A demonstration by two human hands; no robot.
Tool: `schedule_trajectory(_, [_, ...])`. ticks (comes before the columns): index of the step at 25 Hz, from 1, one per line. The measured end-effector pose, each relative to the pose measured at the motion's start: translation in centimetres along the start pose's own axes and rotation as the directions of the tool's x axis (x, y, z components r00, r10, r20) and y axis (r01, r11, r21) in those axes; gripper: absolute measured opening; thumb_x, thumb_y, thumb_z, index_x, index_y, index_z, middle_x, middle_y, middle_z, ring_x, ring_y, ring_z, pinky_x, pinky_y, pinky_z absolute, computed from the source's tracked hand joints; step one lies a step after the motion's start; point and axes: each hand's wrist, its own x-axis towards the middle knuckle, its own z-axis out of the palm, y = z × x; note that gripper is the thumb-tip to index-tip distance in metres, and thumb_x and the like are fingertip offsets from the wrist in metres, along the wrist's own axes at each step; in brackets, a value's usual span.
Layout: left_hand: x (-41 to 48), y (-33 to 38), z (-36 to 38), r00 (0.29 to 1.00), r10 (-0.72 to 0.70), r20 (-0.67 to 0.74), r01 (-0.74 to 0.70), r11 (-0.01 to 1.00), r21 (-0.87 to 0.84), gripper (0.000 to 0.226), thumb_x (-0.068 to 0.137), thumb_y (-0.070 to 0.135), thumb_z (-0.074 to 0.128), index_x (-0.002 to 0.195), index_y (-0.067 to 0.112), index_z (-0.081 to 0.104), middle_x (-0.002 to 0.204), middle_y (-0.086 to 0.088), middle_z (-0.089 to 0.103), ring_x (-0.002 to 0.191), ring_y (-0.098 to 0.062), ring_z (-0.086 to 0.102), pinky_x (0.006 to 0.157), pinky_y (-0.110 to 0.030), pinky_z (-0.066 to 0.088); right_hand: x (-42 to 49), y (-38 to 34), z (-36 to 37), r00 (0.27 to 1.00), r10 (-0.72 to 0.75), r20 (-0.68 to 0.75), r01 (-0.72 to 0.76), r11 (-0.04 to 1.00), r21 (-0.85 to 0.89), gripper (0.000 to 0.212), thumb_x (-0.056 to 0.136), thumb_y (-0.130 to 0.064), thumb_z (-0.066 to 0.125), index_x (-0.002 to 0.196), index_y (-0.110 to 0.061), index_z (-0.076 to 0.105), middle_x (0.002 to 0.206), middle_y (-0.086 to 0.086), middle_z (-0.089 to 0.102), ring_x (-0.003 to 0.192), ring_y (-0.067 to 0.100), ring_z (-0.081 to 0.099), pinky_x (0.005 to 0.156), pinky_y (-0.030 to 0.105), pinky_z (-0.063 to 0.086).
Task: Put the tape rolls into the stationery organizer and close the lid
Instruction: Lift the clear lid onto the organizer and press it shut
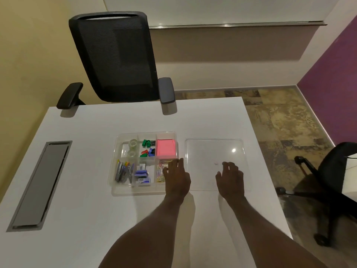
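A clear stationery organizer (116,187) with several compartments lies on the white table. Two clear tape rolls (133,143) (132,153) sit in its far left compartment. The clear flat lid (213,149) lies on the table just right of the organizer. My left hand (176,177) hovers over the organizer's near right corner, fingers apart, holding nothing. My right hand (230,177) rests over the lid's near edge, fingers spread, nothing gripped.
Other compartments hold coloured clips (148,148), pink sticky notes (166,148), pens (123,172) and staple boxes (142,176). A grey cable hatch (41,183) is set in the table at the left. Black office chairs stand at the far side (116,59) and right (332,182).
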Motion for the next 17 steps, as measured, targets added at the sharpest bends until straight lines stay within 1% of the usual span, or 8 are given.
schedule_trajectory(5, [2.3, 3.7, 2.5, 0.999, 0.035, 0.016, -0.035, 0.998, -0.043, 0.058, 0.099, 0.011, 0.052, 0.156, 0.011, 0.045, 0.151, -0.007, 0.053, 0.138, -0.027, 0.051, 0.113, -0.041, 0.044, 3.7, 4.6, 0.3, 1.0, 0.0, 0.007, 0.0, 1.0, 0.009, 0.05, 0.101, -0.037, 0.049, 0.143, -0.009, 0.047, 0.142, 0.013, 0.051, 0.13, 0.031, 0.05, 0.11, 0.043, 0.037])
schedule_trajectory(7, [3.4, 4.5, 3.4, 0.999, 0.029, 0.033, -0.027, 0.998, -0.064, 0.058, 0.101, 0.01, 0.051, 0.158, 0.009, 0.042, 0.153, -0.007, 0.051, 0.139, -0.026, 0.049, 0.114, -0.037, 0.044, 5.3, 6.1, 0.4, 1.0, 0.013, -0.004, -0.013, 0.999, 0.042, 0.054, 0.099, -0.041, 0.053, 0.142, -0.008, 0.047, 0.142, 0.014, 0.052, 0.13, 0.032, 0.05, 0.112, 0.045, 0.036])
schedule_trajectory(9, [4.5, 4.9, 4.2, 0.997, 0.016, 0.078, -0.011, 0.998, -0.063, 0.062, 0.101, 0.008, 0.049, 0.162, 0.006, 0.035, 0.158, -0.01, 0.046, 0.144, -0.028, 0.044, 0.116, -0.036, 0.043, 6.7, 7.4, 0.5, 0.999, 0.051, -0.009, -0.05, 0.995, 0.084, 0.058, 0.096, -0.043, 0.058, 0.141, -0.007, 0.048, 0.14, 0.015, 0.053, 0.129, 0.033, 0.051, 0.11, 0.047, 0.038])
schedule_trajectory(11, [5.6, 5.0, 4.9, 0.99, -0.01, 0.14, 0.016, 0.999, -0.037, 0.067, 0.102, 0.01, 0.049, 0.165, 0.004, 0.026, 0.164, -0.013, 0.036, 0.15, -0.031, 0.037, 0.118, -0.037, 0.042, 8.1, 8.6, 0.7, 0.997, 0.083, -0.001, -0.083, 0.992, 0.094, 0.062, 0.094, -0.045, 0.06, 0.141, -0.007, 0.047, 0.139, 0.015, 0.053, 0.128, 0.034, 0.051, 0.108, 0.048, 0.04])
schedule_trajectory(13, [6.5, 4.9, 5.6, 0.981, -0.059, 0.183, 0.056, 0.998, 0.023, 0.072, 0.103, 0.015, 0.049, 0.167, 0.002, 0.017, 0.168, -0.016, 0.028, 0.155, -0.034, 0.03, 0.12, -0.041, 0.041, 9.3, 9.7, 1.1, 0.994, 0.105, 0.03, -0.107, 0.991, 0.077, 0.068, 0.093, -0.049, 0.061, 0.143, -0.007, 0.044, 0.141, 0.016, 0.05, 0.128, 0.034, 0.05, 0.107, 0.048, 0.041])
schedule_trajectory(15, [7.1, 4.8, 6.1, 0.974, -0.112, 0.197, 0.094, 0.991, 0.098, 0.074, 0.104, 0.019, 0.047, 0.167, 0.001, 0.014, 0.167, -0.018, 0.027, 0.154, -0.036, 0.032, 0.118, -0.044, 0.044, 10.1, 10.3, 1.6, 0.988, 0.139, 0.066, -0.144, 0.987, 0.072, 0.073, 0.092, -0.053, 0.062, 0.145, -0.006, 0.041, 0.141, 0.017, 0.047, 0.129, 0.035, 0.048, 0.106, 0.049, 0.042])
schedule_trajectory(17, [7.5, 4.8, 6.5, 0.964, -0.175, 0.2, 0.148, 0.979, 0.144, 0.074, 0.104, 0.021, 0.046, 0.167, -0.001, 0.013, 0.164, -0.019, 0.031, 0.15, -0.037, 0.035, 0.115, -0.045, 0.047, 10.6, 10.6, 2.1, 0.977, 0.193, 0.092, -0.203, 0.972, 0.117, 0.075, 0.091, -0.053, 0.064, 0.143, -0.005, 0.04, 0.139, 0.018, 0.047, 0.128, 0.036, 0.048, 0.102, 0.05, 0.044])
